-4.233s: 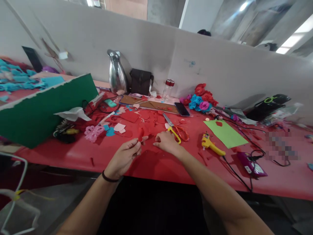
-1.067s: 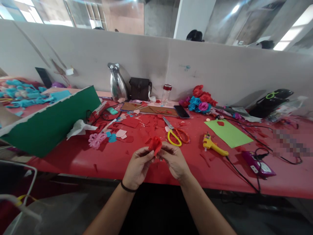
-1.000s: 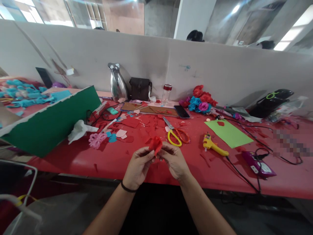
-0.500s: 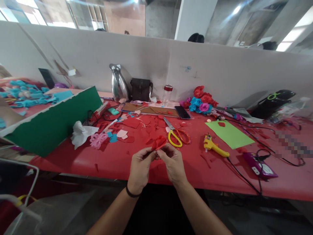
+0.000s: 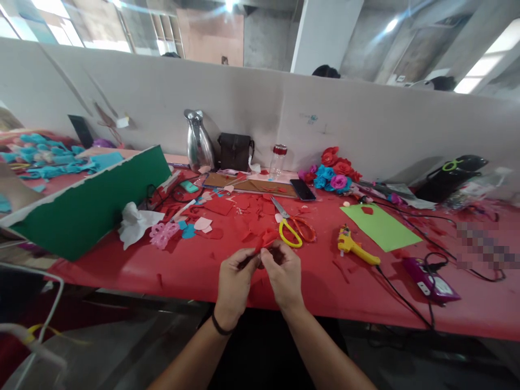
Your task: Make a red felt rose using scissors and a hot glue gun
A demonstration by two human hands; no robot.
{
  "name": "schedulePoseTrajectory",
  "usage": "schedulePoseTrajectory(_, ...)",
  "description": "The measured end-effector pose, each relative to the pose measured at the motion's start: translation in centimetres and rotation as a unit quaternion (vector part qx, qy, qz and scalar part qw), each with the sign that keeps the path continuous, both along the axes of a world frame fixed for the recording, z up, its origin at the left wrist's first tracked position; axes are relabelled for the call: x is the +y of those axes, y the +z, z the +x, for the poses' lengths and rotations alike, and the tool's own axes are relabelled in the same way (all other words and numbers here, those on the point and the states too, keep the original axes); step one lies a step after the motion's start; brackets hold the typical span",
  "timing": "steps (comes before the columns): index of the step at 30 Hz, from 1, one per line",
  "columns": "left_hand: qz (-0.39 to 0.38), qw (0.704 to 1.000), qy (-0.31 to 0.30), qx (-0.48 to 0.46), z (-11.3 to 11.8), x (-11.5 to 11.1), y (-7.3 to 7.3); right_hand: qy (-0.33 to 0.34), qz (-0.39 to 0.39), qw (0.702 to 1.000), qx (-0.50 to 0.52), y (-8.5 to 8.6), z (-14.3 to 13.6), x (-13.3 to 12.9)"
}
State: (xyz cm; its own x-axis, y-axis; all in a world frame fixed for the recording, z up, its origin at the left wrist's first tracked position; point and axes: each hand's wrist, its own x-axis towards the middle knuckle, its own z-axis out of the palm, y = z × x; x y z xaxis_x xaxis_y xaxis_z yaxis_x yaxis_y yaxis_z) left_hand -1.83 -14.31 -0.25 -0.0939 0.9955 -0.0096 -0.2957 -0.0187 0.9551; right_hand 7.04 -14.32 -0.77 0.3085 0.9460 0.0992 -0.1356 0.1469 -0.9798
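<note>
Both hands meet above the front part of the red table (image 5: 179, 271). My left hand (image 5: 235, 279) pinches a small piece of red paper (image 5: 266, 238) between thumb and fingers. Against its other side, my right hand (image 5: 285, 275) closes with thumb and forefinger. The piece stands up between the fingertips, its lower end hidden by them. Just beyond the hands lie scissors (image 5: 290, 233) with one yellow and one orange handle loop, and scattered red paper scraps (image 5: 219, 206).
A yellow glue gun (image 5: 355, 249), a green sheet (image 5: 382, 225) and a purple power strip (image 5: 433, 279) lie right. A green board (image 5: 89, 206) stands left. Behind are a silver jug (image 5: 199, 141), a jar (image 5: 278, 162), a phone (image 5: 303, 189) and paper flowers (image 5: 335, 170).
The red piece looks narrower and sits slightly lower between the fingertips. The fingers have shifted a little around it. The whole view has moved slightly.
</note>
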Motion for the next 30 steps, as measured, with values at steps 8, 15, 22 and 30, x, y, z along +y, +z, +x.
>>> schedulePoseTrajectory(8,0.004,1.000,0.016,-0.019,-0.1,-0.1,-0.2,0.047,0.001,0.997,0.067,0.4,-0.1,-0.1)
schedulePoseTrajectory(15,0.020,1.000,0.012,-0.015,-0.4,0.0,-0.4,0.065,-0.012,0.995,0.069,1.0,0.1,-0.3)
schedulePoseTrajectory(22,0.013,0.999,0.012,-0.030,-0.3,0.0,-0.1,0.069,0.009,0.996,0.051,0.8,0.3,-0.7)
schedulePoseTrajectory(30,0.013,0.998,-0.004,-0.062,-0.6,-0.5,0.3,0.082,0.029,0.993,0.077,1.0,0.5,-1.4)
